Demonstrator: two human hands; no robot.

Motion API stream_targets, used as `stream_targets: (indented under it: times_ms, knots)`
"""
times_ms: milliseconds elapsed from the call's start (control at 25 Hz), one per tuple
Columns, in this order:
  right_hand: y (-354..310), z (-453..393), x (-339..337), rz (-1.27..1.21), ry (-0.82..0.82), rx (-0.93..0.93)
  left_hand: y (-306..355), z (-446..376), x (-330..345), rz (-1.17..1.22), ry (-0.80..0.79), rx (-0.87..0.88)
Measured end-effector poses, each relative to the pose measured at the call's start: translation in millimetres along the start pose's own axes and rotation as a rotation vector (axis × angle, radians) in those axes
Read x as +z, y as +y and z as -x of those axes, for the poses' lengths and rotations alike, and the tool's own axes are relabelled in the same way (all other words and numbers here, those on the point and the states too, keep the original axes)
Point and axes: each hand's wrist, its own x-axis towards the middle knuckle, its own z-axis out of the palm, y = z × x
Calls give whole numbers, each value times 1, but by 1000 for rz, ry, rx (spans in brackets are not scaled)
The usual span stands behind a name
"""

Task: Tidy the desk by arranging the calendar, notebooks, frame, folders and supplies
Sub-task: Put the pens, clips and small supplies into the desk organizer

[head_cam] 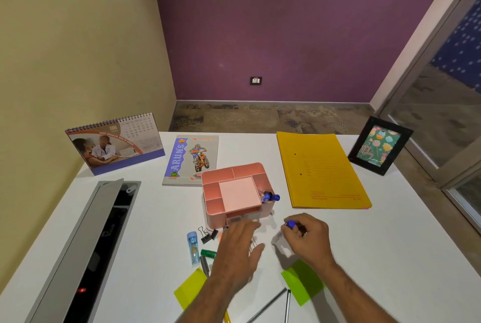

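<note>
A pink desk organizer (pixel 235 194) stands mid-desk with two blue-capped pens (pixel 270 197) in its right slot. My right hand (pixel 308 238) grips a blue-capped pen (pixel 290 224) just in front of the organizer. My left hand (pixel 240 247) reaches flat over loose supplies, fingers extended near the organizer's drawer. Black binder clips (pixel 207 234), a blue tube (pixel 192 247), a green cap (pixel 208 253) and yellow-green sticky notes (pixel 190 289) lie around it. The desk calendar (pixel 114 144), notebook (pixel 191 160), yellow folders (pixel 321 170) and framed card (pixel 378 149) sit along the back.
A grey cable tray (pixel 88 244) with an open lid runs along the desk's left side. Grey pencils (pixel 276 304) and a second green sticky note (pixel 303 281) lie near the front edge. The white desk (pixel 390 244) ends at the right by a glass door.
</note>
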Motion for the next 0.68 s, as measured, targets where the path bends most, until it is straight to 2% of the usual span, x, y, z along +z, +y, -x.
stream_targets:
  times_ms: [120, 200, 320, 440, 560, 680]
  knots:
    - [-28, -5, 2, -33, 9, -117, 23, -24, -6, 164, -23, 55]
    - [-37, -8, 2, -96, 12, -77, 28, -38, -13, 282, -8, 32]
    - [-37, -9, 2, -201, 16, -1, 24, -54, -24, 268, -19, 65]
    - [-39, -8, 6, -340, 37, 122, 26, -62, -32, 308, -99, 62]
    - [-43, -7, 10, -370, 25, 116, 31, -64, -33, 345, -136, 5]
    - [-42, -6, 10, -387, 20, 136, 30, -65, -32, 359, -107, 32]
